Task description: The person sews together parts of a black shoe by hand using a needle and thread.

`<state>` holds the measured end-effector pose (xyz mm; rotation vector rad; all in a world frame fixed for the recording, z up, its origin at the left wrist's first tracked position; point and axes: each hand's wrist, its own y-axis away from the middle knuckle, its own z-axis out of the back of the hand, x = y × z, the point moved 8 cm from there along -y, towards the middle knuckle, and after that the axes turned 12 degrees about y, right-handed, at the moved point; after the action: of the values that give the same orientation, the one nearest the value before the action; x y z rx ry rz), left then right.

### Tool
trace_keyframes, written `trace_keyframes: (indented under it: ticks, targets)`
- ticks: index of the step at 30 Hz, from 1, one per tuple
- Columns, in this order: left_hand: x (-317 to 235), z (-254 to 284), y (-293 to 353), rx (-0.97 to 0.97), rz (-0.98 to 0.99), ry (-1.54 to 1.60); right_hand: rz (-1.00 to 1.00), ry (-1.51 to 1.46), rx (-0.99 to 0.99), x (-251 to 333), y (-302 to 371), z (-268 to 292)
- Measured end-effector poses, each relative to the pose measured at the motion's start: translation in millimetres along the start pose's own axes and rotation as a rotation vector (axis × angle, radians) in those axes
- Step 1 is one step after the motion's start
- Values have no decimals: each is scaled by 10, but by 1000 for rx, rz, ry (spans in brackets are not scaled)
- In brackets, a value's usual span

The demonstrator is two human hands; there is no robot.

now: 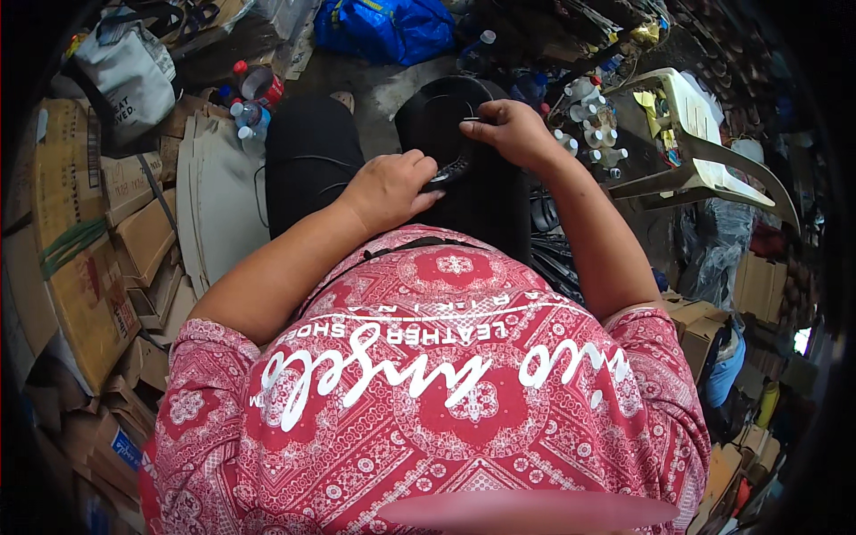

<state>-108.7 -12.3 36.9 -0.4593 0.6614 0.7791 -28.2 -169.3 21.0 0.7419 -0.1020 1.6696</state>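
A curved black piece (456, 168) with a shiny edge lies over my lap, its kind unclear against my dark trousers. My left hand (390, 185) is closed on its near left end, fingers curled over the edge. Farther up and to the right, my right hand (515, 134) pinches a thin, light-edged strip (471, 119) between thumb and forefinger. Below that strip the rounded black shape is too dark to tell apart from what lies under it.
Flattened cardboard (76, 259) is stacked at the left. Several capped plastic bottles (593, 125) stand right of my knees, near a white plastic chair (695, 134) on its side. A blue bag (385, 28) lies ahead; a bottle (252, 120) stands by my left leg.
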Motion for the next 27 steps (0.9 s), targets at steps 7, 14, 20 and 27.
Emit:
trace_keyframes:
  ticks: [7, 14, 20, 27]
  targets:
    - [22, 142, -89, 210, 122, -128, 134, -126, -77, 156, -97, -76]
    - [240, 562, -532, -149, -105, 302, 190, -129, -228, 175, 340, 198]
    - [511, 366, -819, 89, 23, 374, 237, 112, -222, 370, 557, 183]
    - [593, 231, -882, 277, 86, 479, 238, 63, -223, 382, 511, 206]
